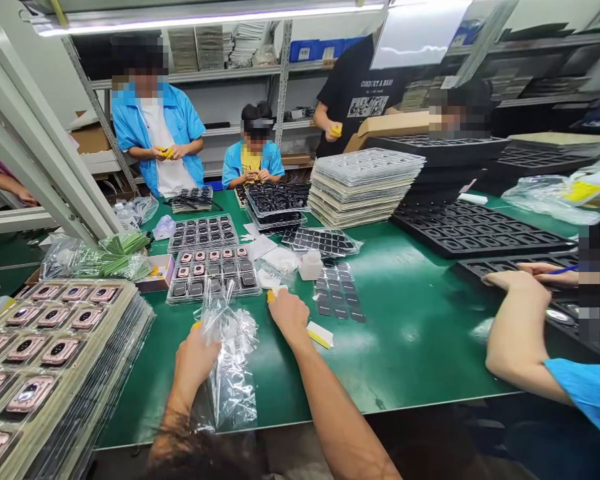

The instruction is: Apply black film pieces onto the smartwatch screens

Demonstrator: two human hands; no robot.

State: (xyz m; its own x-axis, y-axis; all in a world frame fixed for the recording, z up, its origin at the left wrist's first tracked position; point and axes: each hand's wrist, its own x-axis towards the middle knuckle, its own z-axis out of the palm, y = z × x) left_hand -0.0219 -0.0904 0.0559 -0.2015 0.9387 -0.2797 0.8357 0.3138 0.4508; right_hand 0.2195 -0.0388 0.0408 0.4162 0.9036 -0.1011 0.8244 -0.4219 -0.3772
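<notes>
My left hand (196,357) is closed on a long strip of clear plastic film (236,373), which hangs over the table's near side. Just beyond the film lies a clear tray (215,293) with pink watch cases in some pockets and dark squares in others. My right hand (290,315) reaches forward with its fingers curled, a yellow cover on a fingertip. Something small and white shows at those fingers, too unclear to name. Beside that wrist lies a white and yellow piece (320,335). A sheet of dark square stickers (339,293) and a small white bottle (311,265) are to its right.
Stacked trays of pink watch cases (40,347) rise at left. Green strips (125,257) lie behind them. A tall tray stack (365,187) and black trays (475,227) stand farther right. A co-worker's arm (515,327) rests at right; other people work across the table.
</notes>
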